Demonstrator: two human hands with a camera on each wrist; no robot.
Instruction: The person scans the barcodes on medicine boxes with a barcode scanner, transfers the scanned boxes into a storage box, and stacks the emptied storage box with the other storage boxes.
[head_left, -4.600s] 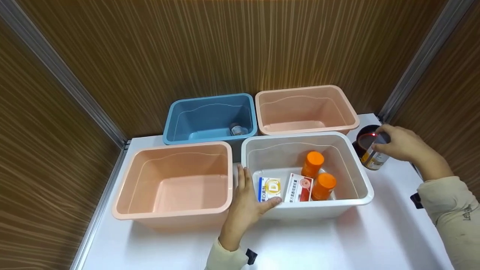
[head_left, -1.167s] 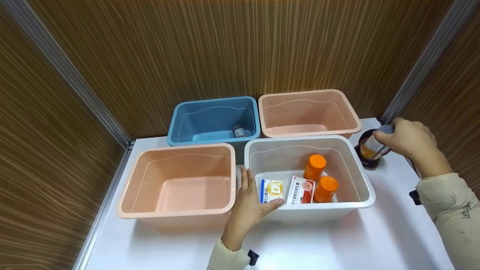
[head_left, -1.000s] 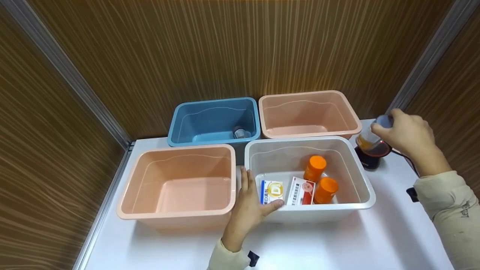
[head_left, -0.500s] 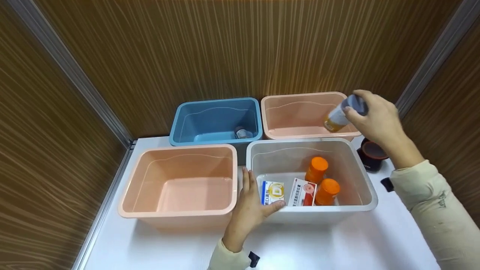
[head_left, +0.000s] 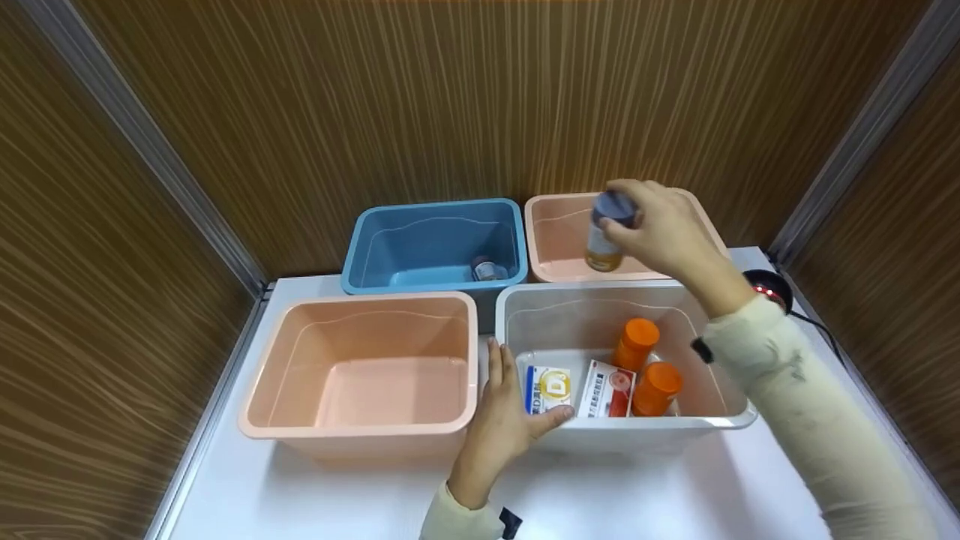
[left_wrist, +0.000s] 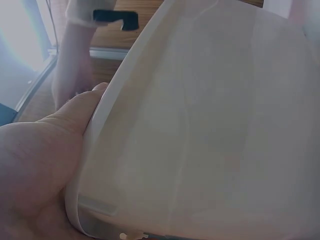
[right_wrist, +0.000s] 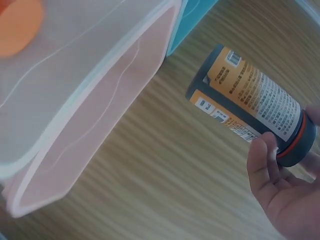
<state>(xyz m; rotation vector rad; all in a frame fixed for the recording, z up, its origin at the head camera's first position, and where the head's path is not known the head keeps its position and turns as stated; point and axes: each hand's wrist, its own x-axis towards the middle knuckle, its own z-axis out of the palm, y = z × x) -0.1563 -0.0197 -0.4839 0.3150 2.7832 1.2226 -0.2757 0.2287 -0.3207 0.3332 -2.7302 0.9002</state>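
Observation:
My right hand grips a pill bottle by its dark cap, with the base pointing down. It is held over the rear pink bin. In the right wrist view the same bottle shows an orange and white printed label. My left hand rests at the front left corner of the white bin, fingers straight along its side and thumb at the front rim. Inside that bin are two orange-capped bottles, a D3 box and a red and white medicine box.
Left of the white bin stands another pink bin. Behind it, a blue bin contains a small bottle. At the far right is a round black device with a red glow and a cable. Wood-patterned panels enclose the table.
My right hand has lifted the bottle away from the black device at the right and carried it left over the rear pink bin. The left hand has stayed at the white bin's corner.

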